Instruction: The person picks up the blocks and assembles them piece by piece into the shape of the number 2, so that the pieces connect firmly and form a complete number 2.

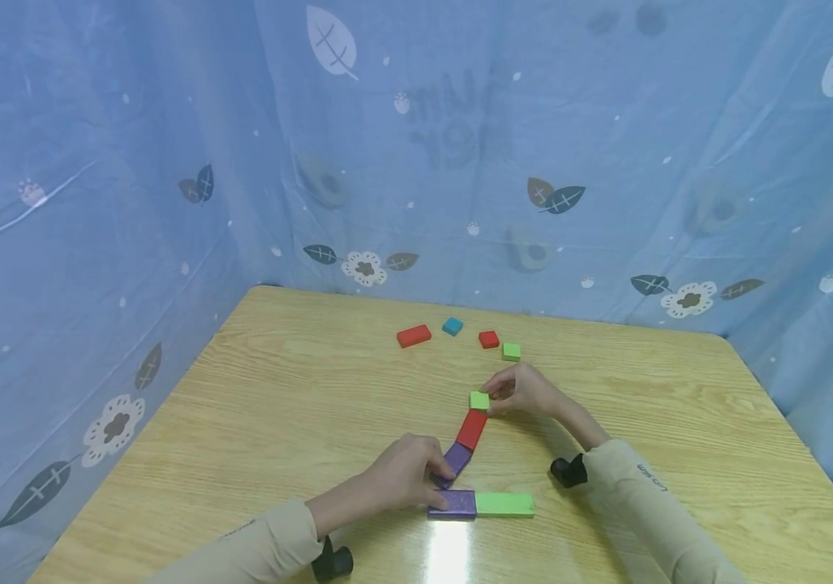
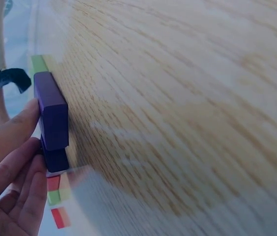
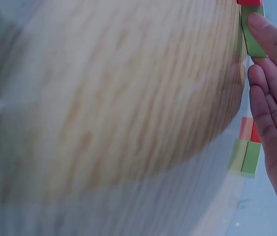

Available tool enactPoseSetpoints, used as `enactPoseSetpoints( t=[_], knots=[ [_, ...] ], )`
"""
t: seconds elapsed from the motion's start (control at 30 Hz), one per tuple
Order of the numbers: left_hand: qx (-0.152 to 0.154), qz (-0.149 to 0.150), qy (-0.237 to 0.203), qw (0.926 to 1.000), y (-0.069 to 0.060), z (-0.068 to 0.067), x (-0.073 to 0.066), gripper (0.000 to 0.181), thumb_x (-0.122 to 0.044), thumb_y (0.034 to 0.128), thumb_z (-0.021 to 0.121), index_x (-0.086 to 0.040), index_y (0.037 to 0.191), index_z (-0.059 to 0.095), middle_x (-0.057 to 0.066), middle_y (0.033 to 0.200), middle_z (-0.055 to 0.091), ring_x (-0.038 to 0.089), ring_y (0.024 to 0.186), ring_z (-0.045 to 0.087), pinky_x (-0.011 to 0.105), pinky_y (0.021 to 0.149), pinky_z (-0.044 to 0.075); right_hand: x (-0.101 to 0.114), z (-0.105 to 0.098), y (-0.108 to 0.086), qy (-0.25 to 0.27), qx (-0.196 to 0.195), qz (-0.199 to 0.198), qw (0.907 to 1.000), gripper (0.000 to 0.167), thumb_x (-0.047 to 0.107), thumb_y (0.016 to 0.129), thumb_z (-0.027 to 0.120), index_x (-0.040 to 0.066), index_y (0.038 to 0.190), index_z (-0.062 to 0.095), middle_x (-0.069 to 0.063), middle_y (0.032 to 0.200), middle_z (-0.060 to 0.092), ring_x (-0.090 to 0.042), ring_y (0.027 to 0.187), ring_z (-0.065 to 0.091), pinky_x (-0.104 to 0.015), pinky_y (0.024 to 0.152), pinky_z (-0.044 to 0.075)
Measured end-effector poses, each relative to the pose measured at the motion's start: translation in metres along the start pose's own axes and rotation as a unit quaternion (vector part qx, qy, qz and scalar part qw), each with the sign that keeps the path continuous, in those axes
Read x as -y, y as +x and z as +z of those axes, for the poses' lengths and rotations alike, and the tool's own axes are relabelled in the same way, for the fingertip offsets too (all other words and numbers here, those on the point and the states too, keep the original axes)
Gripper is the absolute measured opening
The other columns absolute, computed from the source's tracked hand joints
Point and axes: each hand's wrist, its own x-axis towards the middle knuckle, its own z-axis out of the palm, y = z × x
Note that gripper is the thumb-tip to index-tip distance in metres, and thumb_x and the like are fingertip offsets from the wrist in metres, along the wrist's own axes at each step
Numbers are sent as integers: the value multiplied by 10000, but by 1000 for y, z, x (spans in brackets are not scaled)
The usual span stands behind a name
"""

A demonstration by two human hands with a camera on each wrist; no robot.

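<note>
My left hand [image 1: 403,474] rests across two purple blocks. Its thumb touches the near purple block [image 1: 460,504], and its fingertips touch the slanted purple block [image 1: 458,459]. A long green block [image 1: 505,504] adjoins the near purple one on the right. From the slanted purple block a red block [image 1: 471,430] runs on away from me, with a small green block [image 1: 479,400] at its far end. Thumb and fingers of my right hand [image 1: 527,391] pinch that small green block; in the right wrist view the thumb lies on its green face [image 3: 254,42].
Towards the back of the wooden table [image 1: 299,389] lie a long red block [image 1: 414,336], a small blue block [image 1: 452,326], a small red block [image 1: 488,339] and another small green block [image 1: 511,352]. A blue patterned curtain [image 1: 423,162] hangs behind the table and along its sides.
</note>
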Motion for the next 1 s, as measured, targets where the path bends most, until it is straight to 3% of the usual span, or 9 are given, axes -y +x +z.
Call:
enactPoseSetpoints(
  t=[0.4, 0.53, 0.6, 0.73, 1.0],
  knots=[
    [-28, 7, -17, 10000, 0, 0, 1, 304, -185, 647, 884, -95, 915, 774, -92, 789, 621, -10, 700, 522, 126, 615, 414, -1, -8, -2, 223, 236, -34, 9995, 419, 124, 775, 798, -24, 1143, 661, -117, 1040, 690, -232, 926, 648, -307, 807, 533],
    [-68, 110, 15, 9999, 0, 1, 2, 308, -191, 646, 883, -94, 916, 773, -83, 794, 628, -5, 713, 528, 128, 633, 414, -6, -20, -9, 695, -166, 170, 9973, 428, 112, 807, 767, -47, 1180, 632, -184, 1122, 661, -240, 973, 642, -279, 822, 522],
    [-73, 130, 46, 9999, 1, 1, 2, 310, -200, 645, 883, -103, 918, 773, -90, 796, 627, -7, 721, 526, 133, 650, 412, -10, -26, -15, 1119, -555, 268, 9918, 415, 88, 828, 744, -75, 1187, 616, -233, 1148, 638, -232, 986, 645, -271, 819, 524],
    [-45, 66, 43, 10000, 1, 1, 2, 311, -211, 642, 883, -119, 918, 774, -112, 798, 619, -18, 727, 517, 142, 667, 407, -21, -31, -24, 1963, -1308, 226, 9715, 421, 56, 850, 712, -131, 1201, 575, -299, 1170, 604, -221, 1003, 658, -273, 828, 527],
    [-63, 0, -130, 9999, 0, 3, 2, 306, -181, 636, 886, -108, 911, 774, -119, 802, 617, -22, 741, 532, 143, 673, 429, -45, -29, -19, 2765, -2178, 220, 9357, 441, 80, 867, 701, -114, 1236, 558, -16, 1084, 702, -102, 988, 652, -247, 859, 508]
  ],
)
